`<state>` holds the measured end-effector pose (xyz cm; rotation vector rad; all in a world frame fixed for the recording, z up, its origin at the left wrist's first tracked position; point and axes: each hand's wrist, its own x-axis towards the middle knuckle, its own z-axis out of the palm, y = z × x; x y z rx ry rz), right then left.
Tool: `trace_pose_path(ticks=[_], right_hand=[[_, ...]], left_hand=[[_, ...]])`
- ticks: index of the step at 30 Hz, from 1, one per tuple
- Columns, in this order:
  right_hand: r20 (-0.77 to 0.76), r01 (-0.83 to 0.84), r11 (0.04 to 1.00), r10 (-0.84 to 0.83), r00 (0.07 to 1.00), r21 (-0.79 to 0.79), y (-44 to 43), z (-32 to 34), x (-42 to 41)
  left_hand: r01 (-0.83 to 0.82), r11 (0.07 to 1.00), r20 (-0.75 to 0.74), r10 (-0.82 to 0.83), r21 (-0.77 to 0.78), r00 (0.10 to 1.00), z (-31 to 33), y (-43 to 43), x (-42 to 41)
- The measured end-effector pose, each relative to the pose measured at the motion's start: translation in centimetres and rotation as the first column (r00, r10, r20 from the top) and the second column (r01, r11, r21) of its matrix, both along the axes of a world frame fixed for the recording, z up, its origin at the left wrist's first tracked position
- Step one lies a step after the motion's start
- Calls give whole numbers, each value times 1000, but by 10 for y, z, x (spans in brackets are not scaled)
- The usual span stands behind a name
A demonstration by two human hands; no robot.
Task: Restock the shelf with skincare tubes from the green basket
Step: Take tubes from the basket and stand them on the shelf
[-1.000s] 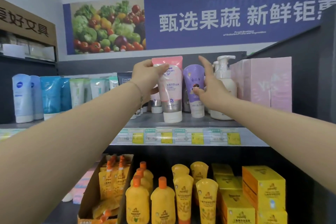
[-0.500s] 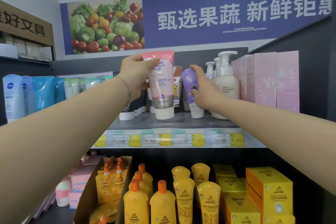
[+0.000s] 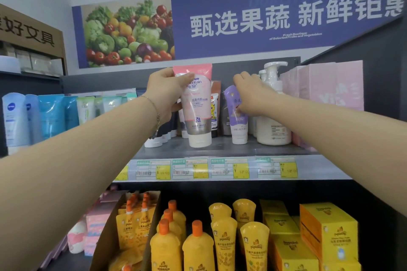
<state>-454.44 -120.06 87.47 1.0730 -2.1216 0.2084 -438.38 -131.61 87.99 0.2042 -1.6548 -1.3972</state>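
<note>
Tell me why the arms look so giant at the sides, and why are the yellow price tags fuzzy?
Head view: the wide lens stretches things near the frame edges, so both forearms swell there while the left hand and right hand look small; the price tags are slightly blurred, only some digits readable.

Blue produce banner (image 3: 242, 22) on far wall, brown sign (image 3: 28, 31) far left, white pump bottles (image 3: 273, 116) beside pink boxes (image 3: 326, 94) on right, yellow price tags (image 3: 220, 169) mid-frame, below them orange-capped yellow bottles (image 3: 198, 253), yellow boxes (image 3: 328, 233) right, cardboard tray (image 3: 105, 242) of pouches (image 3: 134, 226) left.
</note>
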Motion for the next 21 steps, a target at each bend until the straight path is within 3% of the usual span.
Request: trace_pose_path(ticks=[6,21], right_hand=[[-93,54,988,-41,995,146,1,-4,3],[-122,99,985,-82,989,141,-6,-6,7]], left_hand=[[7,1000,-2,-7,0,1000,0,2,-4],[-23,1000,22,23,-9,999,-5,-5,-3]])
